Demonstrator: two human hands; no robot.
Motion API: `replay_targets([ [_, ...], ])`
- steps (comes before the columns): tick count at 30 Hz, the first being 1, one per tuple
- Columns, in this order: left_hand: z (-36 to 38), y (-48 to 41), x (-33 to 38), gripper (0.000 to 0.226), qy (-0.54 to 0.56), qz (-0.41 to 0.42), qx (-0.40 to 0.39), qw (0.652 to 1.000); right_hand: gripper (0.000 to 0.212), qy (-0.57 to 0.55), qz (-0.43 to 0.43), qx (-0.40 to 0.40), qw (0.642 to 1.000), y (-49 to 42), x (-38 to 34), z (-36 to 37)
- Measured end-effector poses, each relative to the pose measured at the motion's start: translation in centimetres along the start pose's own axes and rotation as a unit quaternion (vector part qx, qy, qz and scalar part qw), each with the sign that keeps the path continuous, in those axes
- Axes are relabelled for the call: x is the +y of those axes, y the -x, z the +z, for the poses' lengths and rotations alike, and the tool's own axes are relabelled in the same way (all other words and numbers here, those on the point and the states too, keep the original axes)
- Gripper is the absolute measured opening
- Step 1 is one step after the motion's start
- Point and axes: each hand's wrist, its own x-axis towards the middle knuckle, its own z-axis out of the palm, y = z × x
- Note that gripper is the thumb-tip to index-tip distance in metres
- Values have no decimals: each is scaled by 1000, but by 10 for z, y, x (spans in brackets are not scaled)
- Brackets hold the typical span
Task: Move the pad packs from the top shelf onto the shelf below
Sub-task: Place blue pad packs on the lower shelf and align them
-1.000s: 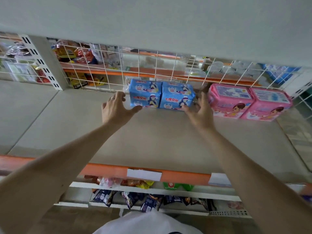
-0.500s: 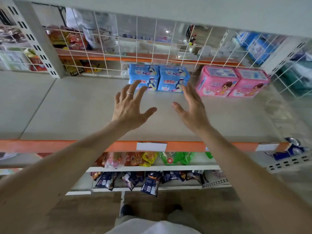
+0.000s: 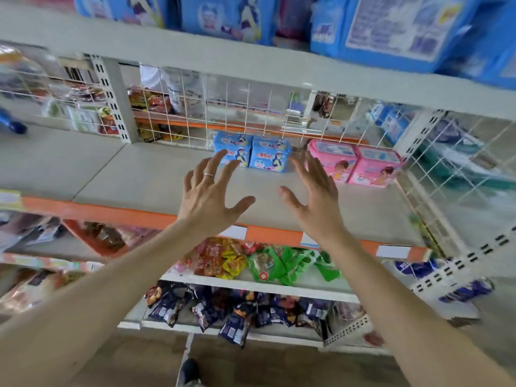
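The left hand [image 3: 208,202] is held over the front of the lower shelf [image 3: 134,177], fingers spread wide and straight, with nothing gripped; a ring [image 3: 208,174] is worn on one finger. Just beyond its fingertips, against the wire grid [image 3: 251,113] at the back, two small blue packs [image 3: 251,153] are stood side by side, touching, with their printed faces turned forward. The right hand [image 3: 315,202] is held level with the left, equally splayed and empty. To its right two pink packs [image 3: 354,163] are set, also touching, near the blue pair but apart from it. The coming move is judged to turn on height: the packs yet to be moved are seen on the top shelf [image 3: 195,48], above and beyond both hands. A middle pack [image 3: 223,15] lies roughly over the left hand, and a large blue pack [image 3: 391,26] is nearer the right. Both are wrapped in glossy blue printed film and cropped by the frame edge, so their long axes cannot be told.
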Motion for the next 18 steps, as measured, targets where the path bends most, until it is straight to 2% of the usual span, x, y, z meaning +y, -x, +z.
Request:
replay_targets([
  [7, -34, 40, 74, 79, -3, 41, 42, 998, 69, -4, -27, 21, 999, 48, -9, -71],
  [13, -77, 26, 127, 77, -12, 180, 128, 975, 60, -21, -91, 100, 991, 50, -22, -132],
  [18, -108, 9, 156, 76, -1, 172, 157, 972, 62, -6, -113, 154, 982, 40, -39, -176],
])
